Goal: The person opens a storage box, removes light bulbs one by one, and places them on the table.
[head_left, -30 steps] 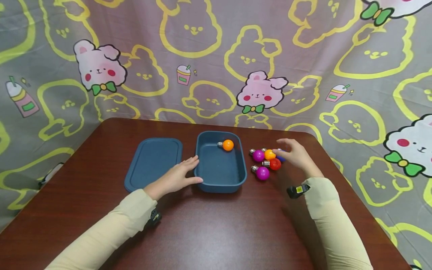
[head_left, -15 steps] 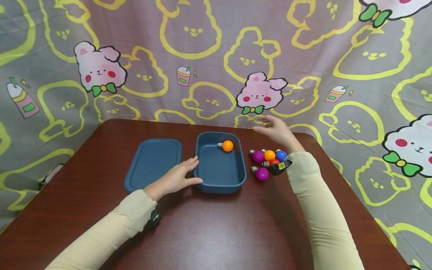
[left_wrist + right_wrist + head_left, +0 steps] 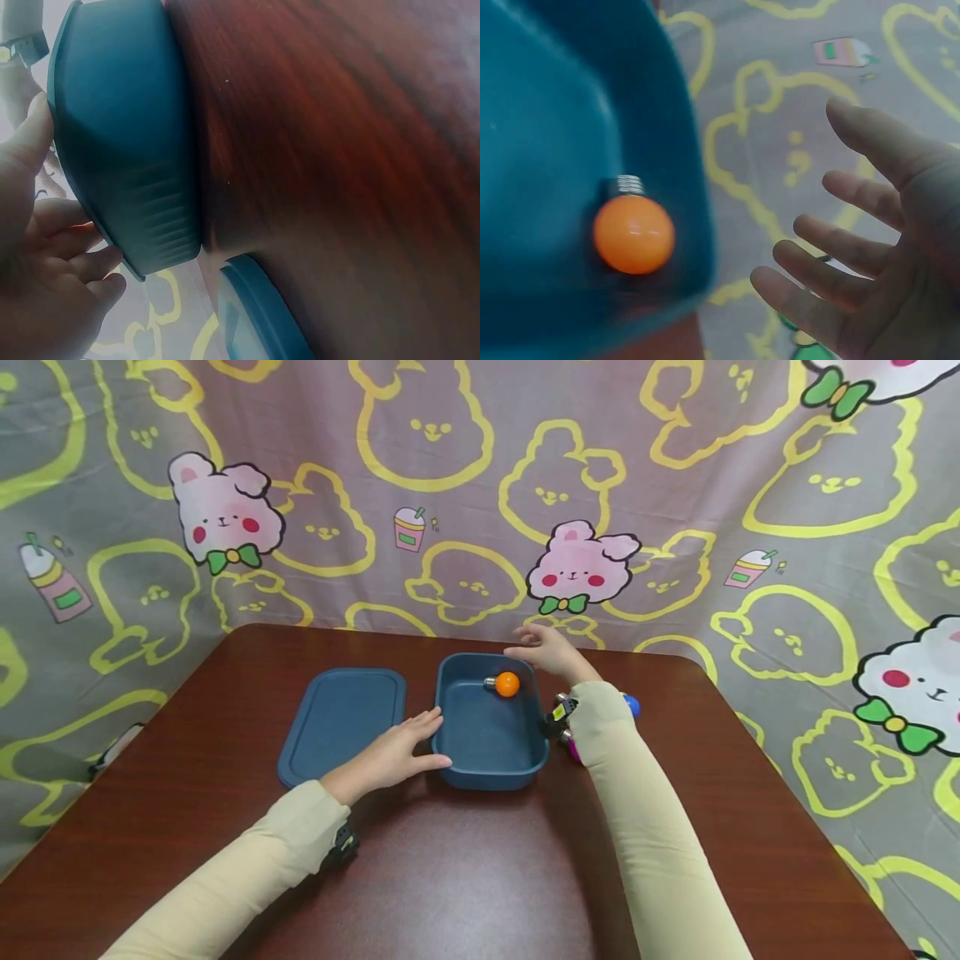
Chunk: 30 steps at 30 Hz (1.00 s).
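An orange light bulb (image 3: pixel 507 684) with a metal screw base lies inside the blue rectangular box (image 3: pixel 487 781), near its far right corner. My left hand (image 3: pixel 390 756) touches the box's left rim, thumb and fingers spread; the left wrist view shows the fingertips against the rim (image 3: pixel 67 169). Above the far right corner of the box hovers my right hand (image 3: pixel 555 653). Its fingers are spread and bare of any object in the right wrist view, where the orange bulb (image 3: pixel 634 235) sits to the left of the hand (image 3: pixel 877 240).
Right of the box, a blue bulb (image 3: pixel 632 704) and a purple bulb (image 3: pixel 575 750) show past my right sleeve, which hides most of that cluster. A flat blue lid (image 3: pixel 341 718) lies left of the box. A patterned cloth (image 3: pixel 465 510) hangs behind the brown table (image 3: pixel 450 877).
My right hand has moved left from above the loose bulbs, past the table's back, to the box's far right corner. My left hand, the box and the orange bulb inside stay put.
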Tool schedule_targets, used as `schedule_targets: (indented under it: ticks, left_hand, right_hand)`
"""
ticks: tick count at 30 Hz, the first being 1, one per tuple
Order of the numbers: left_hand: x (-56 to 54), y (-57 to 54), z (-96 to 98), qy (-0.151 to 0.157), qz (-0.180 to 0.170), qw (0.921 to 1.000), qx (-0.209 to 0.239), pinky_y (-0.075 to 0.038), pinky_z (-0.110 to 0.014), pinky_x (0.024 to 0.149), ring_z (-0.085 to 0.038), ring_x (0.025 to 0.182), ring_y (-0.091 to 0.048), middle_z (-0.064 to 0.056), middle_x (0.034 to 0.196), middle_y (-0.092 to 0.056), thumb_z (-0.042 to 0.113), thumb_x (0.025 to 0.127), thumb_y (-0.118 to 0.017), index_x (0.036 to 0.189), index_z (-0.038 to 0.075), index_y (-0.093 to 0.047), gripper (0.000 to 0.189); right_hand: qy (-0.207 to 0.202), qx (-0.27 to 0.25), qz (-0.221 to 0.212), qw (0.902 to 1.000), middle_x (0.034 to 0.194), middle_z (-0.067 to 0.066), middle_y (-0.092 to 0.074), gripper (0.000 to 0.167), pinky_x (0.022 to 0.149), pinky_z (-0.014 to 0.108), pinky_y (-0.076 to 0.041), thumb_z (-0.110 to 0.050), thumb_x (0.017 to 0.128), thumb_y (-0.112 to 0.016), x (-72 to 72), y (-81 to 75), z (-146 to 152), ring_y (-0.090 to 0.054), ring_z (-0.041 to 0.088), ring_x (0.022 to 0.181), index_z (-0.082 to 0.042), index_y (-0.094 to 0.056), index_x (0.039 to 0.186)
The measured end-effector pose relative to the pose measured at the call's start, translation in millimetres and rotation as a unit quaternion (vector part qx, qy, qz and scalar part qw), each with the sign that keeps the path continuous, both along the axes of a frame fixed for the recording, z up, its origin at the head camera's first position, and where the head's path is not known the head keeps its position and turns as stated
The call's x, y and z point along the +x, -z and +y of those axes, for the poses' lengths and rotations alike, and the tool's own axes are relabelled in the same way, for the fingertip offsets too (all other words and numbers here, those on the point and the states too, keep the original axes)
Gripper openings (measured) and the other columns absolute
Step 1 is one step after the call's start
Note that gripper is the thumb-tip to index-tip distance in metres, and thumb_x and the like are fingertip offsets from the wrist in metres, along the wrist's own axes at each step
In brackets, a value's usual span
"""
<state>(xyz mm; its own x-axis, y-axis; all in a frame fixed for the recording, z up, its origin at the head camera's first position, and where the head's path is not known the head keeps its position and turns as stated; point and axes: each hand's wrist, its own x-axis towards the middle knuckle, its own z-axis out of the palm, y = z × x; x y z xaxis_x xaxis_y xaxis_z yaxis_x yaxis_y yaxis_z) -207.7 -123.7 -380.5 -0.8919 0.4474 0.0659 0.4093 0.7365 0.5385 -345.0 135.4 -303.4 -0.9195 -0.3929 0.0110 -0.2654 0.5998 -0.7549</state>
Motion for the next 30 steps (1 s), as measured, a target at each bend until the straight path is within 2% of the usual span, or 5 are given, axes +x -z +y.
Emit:
schedule_targets:
  ticks: [7, 16, 21, 25, 30]
  left_hand:
    - [-0.2, -1.6, 1.6, -0.003, -0.007, 1.0000, 0.001, -0.020, -0.051, 0.104, -0.031, 0.135, -0.019, -0.009, 0.149, -0.021, 0.042, 0.086, -0.062, 0.142, 0.000, -0.031, 0.076]
    - [-1.6, -0.8, 0.8, 0.005, -0.003, 1.0000, 0.004, -0.021, -0.052, 0.104, -0.033, 0.135, -0.019, -0.012, 0.149, -0.022, 0.042, 0.086, -0.062, 0.141, -0.002, -0.032, 0.076]
    - [-1.8, -1.0, 0.5, 0.007, -0.004, 0.9999, 0.007, -0.021, -0.052, 0.104, -0.033, 0.135, -0.019, -0.012, 0.149, -0.022, 0.041, 0.087, -0.061, 0.141, -0.001, -0.032, 0.075]
    - [-1.6, -1.2, 0.5, 0.003, -0.006, 1.0000, 0.006, -0.020, -0.051, 0.104, -0.032, 0.135, -0.019, -0.010, 0.149, -0.021, 0.041, 0.086, -0.062, 0.141, -0.001, -0.032, 0.075]
    - [-2.1, -0.1, 0.4, 0.001, -0.006, 1.0000, 0.003, -0.021, -0.051, 0.104, -0.031, 0.135, -0.019, -0.010, 0.149, -0.022, 0.041, 0.085, -0.063, 0.141, -0.001, -0.032, 0.076]
  right_hand:
    - [-0.002, 0.035, -0.044, 0.9984, 0.126, 0.020, -0.048, 0.051, 0.088, 0.042, -0.045, -0.025, 0.088, -0.064, -3.2, 21.4, -18, -0.051, 0.034, 0.107, -0.002, -0.047, 0.130]
    - [0.008, 0.122, -0.029, 0.9921, 0.127, 0.017, -0.049, 0.051, 0.093, 0.042, -0.040, -0.024, 0.086, -0.066, -7.3, 39.2, -35, -0.048, 0.029, 0.110, -0.002, -0.050, 0.129]
    - [0.020, 0.114, -0.049, 0.9921, 0.123, 0.014, -0.053, 0.047, 0.092, 0.042, -0.040, -0.020, 0.087, -0.065, -7.2, 45.1, -42, -0.050, 0.027, 0.107, -0.002, -0.051, 0.128]
    - [0.027, 0.098, -0.067, 0.9925, 0.116, 0.015, -0.055, 0.041, 0.085, 0.038, -0.045, -0.011, 0.086, -0.065, -9.5, 50.4, -45, -0.052, 0.025, 0.097, -0.001, -0.055, 0.123]
    - [0.029, 0.113, -0.082, 0.9898, 0.114, 0.014, -0.055, 0.037, 0.074, 0.032, -0.048, -0.005, 0.085, -0.064, -11.4, 57.0, -47, -0.053, 0.023, 0.092, -0.001, -0.057, 0.121]
